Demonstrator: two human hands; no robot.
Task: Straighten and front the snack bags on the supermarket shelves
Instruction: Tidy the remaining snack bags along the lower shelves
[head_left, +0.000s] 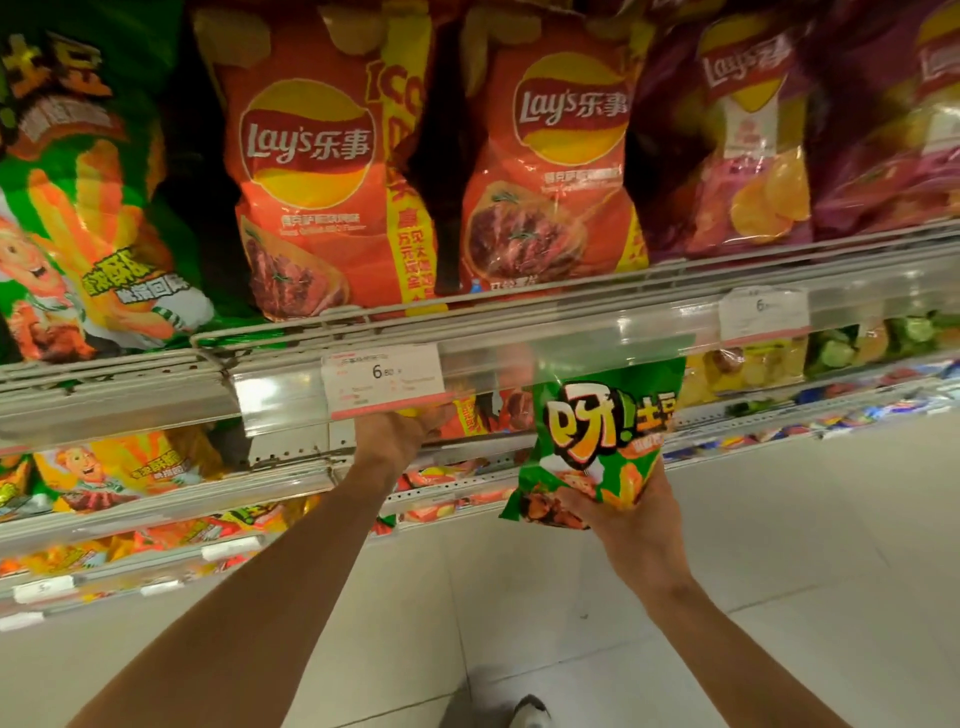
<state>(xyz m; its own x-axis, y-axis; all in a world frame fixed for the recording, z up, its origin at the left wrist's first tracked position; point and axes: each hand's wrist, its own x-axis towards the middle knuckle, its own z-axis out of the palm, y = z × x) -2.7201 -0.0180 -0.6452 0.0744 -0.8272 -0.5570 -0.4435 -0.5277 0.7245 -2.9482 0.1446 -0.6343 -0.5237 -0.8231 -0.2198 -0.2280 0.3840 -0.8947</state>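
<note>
My right hand grips the bottom of a small green snack bag, held upright in front of the second shelf. My left hand reaches under the upper shelf rail into the second shelf, its fingers hidden among the red bags there. On the upper shelf stand two orange-red Lay's bags, a large green bag at the left and purple Lay's bags at the right.
Clear price-tag rails with a white price label run along each shelf front. Lower shelves hold more orange, yellow and green snack bags. Pale tiled floor lies below, with my shoe at the bottom edge.
</note>
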